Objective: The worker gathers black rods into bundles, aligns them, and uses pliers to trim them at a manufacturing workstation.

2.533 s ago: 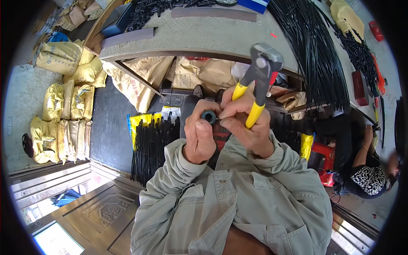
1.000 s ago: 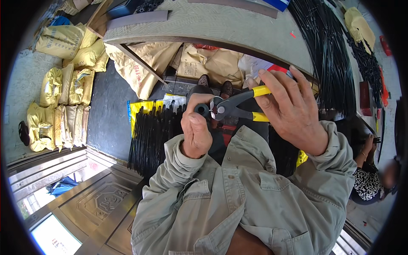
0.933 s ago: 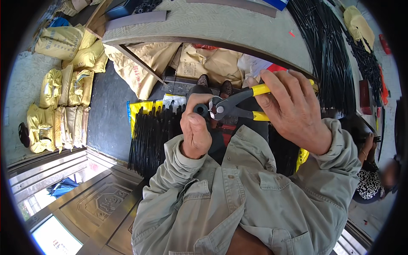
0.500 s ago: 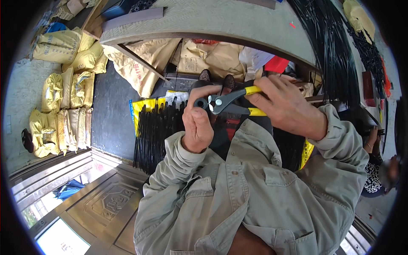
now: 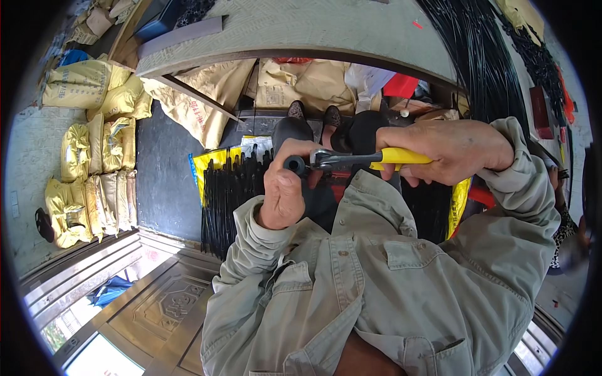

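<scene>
My left hand (image 5: 280,195) is closed round a short black tube-like piece (image 5: 295,164), its round hollow end showing past my thumb. My right hand (image 5: 448,149) grips the yellow-handled cutting pliers (image 5: 401,156), which now lie edge-on, palm side down. Their metal head reaches to the black piece and seems to touch it at my left fingers; whether the jaws bite on it I cannot tell. Long black strips (image 5: 232,203) stand bunched beside my left arm, partly on a yellow bag (image 5: 207,164). More dark strips (image 5: 433,216) show under my right forearm.
Ahead is a worktable edge (image 5: 301,53), with a long black bundle (image 5: 480,56) hanging over its right part. Paper sacks (image 5: 304,84) lie beneath it. Yellowish sacks (image 5: 78,147) are stacked at left, near a panelled door (image 5: 166,307). Another person (image 5: 567,235) is partly visible at far right.
The pliers have turned from flat, with both handles spread, to edge-on. My right hand has rolled over and moved right and slightly down. My left hand still holds the black piece.
</scene>
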### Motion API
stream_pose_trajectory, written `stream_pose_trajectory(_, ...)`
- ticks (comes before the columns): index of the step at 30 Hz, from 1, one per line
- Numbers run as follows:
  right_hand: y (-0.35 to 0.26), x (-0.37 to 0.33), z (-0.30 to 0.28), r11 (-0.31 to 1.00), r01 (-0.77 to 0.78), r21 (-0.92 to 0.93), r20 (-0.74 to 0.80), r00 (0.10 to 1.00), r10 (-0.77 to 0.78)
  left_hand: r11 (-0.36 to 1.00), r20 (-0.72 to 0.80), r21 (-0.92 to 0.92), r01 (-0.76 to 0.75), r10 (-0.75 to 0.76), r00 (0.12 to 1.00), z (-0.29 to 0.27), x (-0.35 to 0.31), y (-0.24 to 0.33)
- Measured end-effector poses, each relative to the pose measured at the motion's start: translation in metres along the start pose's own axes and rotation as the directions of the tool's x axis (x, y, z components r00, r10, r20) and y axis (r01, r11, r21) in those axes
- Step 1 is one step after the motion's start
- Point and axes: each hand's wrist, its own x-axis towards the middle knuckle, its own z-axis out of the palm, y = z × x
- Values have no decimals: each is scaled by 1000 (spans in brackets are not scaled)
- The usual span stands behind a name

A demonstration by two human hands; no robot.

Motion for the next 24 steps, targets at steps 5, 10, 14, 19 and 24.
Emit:
stream_pose_trajectory(5,10,14,8,992,109,-61,-30,993,-111,999,-69,38,-16,19,997,-4,-5,-12)
stream_pose_trajectory(10,25,28,4,954,8,-300,-270,958,-93,985,-198,170,-12,46,979,-20,4,-3)
stream_pose_trajectory(14,74,18,-37,669,-360,-651,-651,718,-247,938,-816,-35,-346,173,552,-110,-8,68)
stream_pose_trajectory(19,160,44,-89,498,-667,-554,-807,577,-126,524,-512,766,-372,848,140,-123,-37,167)
stream_pose_trajectory(24,180,21,-111,613,-689,-386,-919,345,-192,298,-369,929,220,793,484,-137,-45,96)
